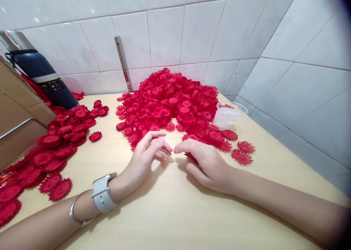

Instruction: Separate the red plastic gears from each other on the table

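Note:
A big heap of red frilled flower-like pieces lies on the pale wooden table against the tiled wall. My left hand, with a grey watch and a bangle on the wrist, rests just in front of the heap, fingers curled and pinched together; what they pinch is too small to see. My right hand lies beside it, fingertips almost touching the left ones, with a red piece tucked under its palm.
A second spread of red pieces covers the left side. A cardboard box and a dark flask stand at the far left. A clear plastic cup lies on its side by the heap. Tiled walls meet at the right corner.

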{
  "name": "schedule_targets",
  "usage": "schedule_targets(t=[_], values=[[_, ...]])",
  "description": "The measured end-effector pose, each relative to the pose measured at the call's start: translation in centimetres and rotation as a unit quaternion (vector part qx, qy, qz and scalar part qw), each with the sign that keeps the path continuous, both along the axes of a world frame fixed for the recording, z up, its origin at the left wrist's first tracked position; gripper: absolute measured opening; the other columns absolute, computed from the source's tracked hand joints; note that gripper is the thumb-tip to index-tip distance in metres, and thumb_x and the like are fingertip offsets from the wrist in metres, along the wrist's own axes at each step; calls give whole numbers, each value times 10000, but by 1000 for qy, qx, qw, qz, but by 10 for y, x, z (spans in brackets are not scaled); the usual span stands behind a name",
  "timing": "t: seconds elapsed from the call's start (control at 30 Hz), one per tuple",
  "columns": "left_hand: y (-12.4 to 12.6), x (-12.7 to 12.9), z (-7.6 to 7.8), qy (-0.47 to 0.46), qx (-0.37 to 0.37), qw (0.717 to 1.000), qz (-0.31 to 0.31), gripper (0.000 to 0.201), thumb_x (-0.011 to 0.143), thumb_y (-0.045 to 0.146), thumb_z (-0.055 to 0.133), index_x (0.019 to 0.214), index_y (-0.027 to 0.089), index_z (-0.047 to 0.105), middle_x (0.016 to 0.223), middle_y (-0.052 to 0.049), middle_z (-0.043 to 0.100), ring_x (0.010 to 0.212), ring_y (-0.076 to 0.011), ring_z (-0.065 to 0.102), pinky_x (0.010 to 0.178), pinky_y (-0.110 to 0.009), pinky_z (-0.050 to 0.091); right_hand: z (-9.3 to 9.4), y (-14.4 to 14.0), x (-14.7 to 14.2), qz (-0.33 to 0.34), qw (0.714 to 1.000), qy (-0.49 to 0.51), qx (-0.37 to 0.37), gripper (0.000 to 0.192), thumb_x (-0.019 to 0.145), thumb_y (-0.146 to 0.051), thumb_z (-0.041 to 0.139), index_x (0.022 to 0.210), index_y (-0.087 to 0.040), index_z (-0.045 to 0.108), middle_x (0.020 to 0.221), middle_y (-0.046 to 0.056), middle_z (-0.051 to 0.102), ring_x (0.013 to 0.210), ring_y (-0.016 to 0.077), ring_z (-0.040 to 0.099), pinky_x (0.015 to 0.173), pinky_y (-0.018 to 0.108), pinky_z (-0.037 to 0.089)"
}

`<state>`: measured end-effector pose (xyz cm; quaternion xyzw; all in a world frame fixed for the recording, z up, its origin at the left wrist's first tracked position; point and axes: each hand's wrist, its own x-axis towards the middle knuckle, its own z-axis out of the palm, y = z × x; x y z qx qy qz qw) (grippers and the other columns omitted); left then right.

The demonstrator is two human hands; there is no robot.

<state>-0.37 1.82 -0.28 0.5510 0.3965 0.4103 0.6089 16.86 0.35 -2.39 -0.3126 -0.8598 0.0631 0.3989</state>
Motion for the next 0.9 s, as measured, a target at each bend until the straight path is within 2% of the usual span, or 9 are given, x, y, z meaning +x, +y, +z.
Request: schedule_targets(t=[0.17, 0.3, 0.4, 0.6, 0.73, 0.8, 0.9], values=[[0, 1, 1, -5, -7, 1000, -5, 193, 810, 302, 471, 952, 172, 484, 743, -18, 590, 657, -131, 564, 604, -250, 441, 0, -1, -2, -43, 999, 1, 1, 168, 792, -64, 362, 890, -168, 452, 675, 9, 553, 493, 84, 482, 456, 187, 395], [0, 1, 1, -11, -12, 1000, -3, 187, 807, 294, 474, 950, 175, 487, 737, -17, 593, 661, -134, 566, 605, -251, 442, -4, -1, -1, -62, 998, -22, 16, 178, 851, -118, 298, 970, -153, 426, 619, -1, 544, 458, 92, 490, 427, 187, 385], [1, 1, 0, -11, -9, 1000, -3, 188, 801, 301, 482, 941, 178, 498, 736, -16, 596, 663, -133, 560, 610, -252, 443, -3, -2, -1, -91, 994, -55, -1, 166, 880, -187, 290, 953, -147, 434, 562, -12, 548, 415, 96, 499, 394, 184, 355], [0, 0, -1, -8, -7, 1000, -8, 181, 807, 300, 476, 940, 180, 500, 738, -17, 594, 687, -139, 570, 608, -248, 444, -3, -2, 0, -96, 992, -83, 15, 191, 863, -153, 256, 828, -157, 444, 457, -40, 466, 333, 99, 430, 357, 202, 280], [0, 0, -1, -17, -13, 1000, -11, 182, 812, 298, 471, 949, 180, 491, 739, -16, 594, 686, -137, 577, 609, -250, 448, -5, -2, -1, -113, 992, -39, -25, 60, 826, -154, 333, 843, -177, 386, 506, -49, 446, 367, 90, 416, 377, 195, 287], [-1, 0, -1, -23, -17, 999, -15, 194, 802, 293, 488, 963, 185, 480, 746, -14, 591, 681, -138, 582, 606, -257, 456, -4, -3, -1, -98, 994, -7, -38, 151, 781, -166, 401, 919, -180, 342, 570, -47, 434, 416, 95, 419, 401, 199, 307], [-3, 1, -2, -29, -11, 998, -51, 261, 749, 248, 570, 979, 197, 456, 775, -14, 581, 700, -154, 594, 599, -272, 472, -2, -4, -1, -39, 999, 1, -4, 323, 708, -150, 418, 1007, -177, 298, 683, -10, 415, 513, 123, 411, 457, 245, 343]])
